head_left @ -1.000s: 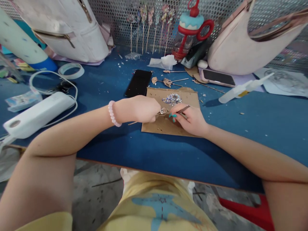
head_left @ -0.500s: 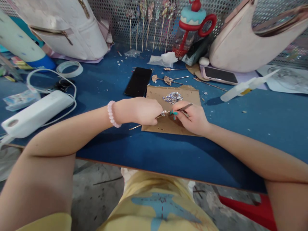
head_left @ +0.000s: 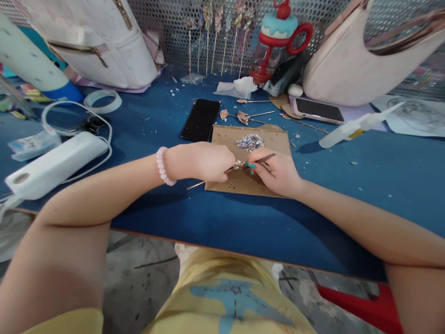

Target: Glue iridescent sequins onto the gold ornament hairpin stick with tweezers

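Note:
My left hand [head_left: 212,162] is closed around a thin metal hair stick [head_left: 196,185], whose shaft sticks out below my fist to the left. Its ornate, sparkling head [head_left: 239,164] shows between my two hands. My right hand [head_left: 278,171], with teal nails, pinches slim dark tweezers [head_left: 267,157]; their tip is at the ornate head, and whether it grips a stone is too small to tell. Under both hands lies a piece of brown cardboard [head_left: 225,186]. A small heap of shiny rhinestones [head_left: 251,140] sits on it, just beyond my fingers.
Behind the cardboard are a black phone [head_left: 200,119] and several metal hair sticks [head_left: 243,117]. A glue bottle [head_left: 342,133] lies to the right, near a second phone [head_left: 318,110]. At left are a white power bank [head_left: 57,160] with cable and a tape roll [head_left: 103,101].

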{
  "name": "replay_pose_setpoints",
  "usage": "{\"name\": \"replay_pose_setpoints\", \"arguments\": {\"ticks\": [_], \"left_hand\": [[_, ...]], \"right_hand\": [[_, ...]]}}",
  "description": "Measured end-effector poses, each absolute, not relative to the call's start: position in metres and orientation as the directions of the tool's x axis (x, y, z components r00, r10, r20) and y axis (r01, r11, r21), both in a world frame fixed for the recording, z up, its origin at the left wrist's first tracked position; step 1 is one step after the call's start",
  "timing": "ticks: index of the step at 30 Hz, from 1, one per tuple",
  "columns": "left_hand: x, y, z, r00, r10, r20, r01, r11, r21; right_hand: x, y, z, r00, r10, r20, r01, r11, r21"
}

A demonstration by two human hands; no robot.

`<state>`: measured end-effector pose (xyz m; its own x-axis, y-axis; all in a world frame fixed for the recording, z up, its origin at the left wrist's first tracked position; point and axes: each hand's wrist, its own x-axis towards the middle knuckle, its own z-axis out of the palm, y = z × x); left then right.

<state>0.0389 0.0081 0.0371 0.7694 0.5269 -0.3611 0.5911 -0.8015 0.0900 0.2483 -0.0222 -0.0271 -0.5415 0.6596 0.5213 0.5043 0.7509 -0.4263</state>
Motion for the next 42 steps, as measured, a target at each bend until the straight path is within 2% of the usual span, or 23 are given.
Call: {"name": "replay_pose_setpoints", "arguments": {"ticks": [31, 42], "left_hand": [[0.0392, 0.0085, 0.0408, 0.761, 0.51, -0.4, 0.583, -0.808, 0.08], [0.0367, 0.0083, 0.0384, 0.788, 0.498, -0.362, 0.565, -0.819, 0.102]], "right_hand": [[0.2483, -0.0225, -0.0256, -0.558, 0.601, 0.572, 0.489, 0.795, -0.357], [0.2482, -0.0228, -0.0273, -0.59, 0.565, 0.576, 0.481, 0.82, -0.311]]}}
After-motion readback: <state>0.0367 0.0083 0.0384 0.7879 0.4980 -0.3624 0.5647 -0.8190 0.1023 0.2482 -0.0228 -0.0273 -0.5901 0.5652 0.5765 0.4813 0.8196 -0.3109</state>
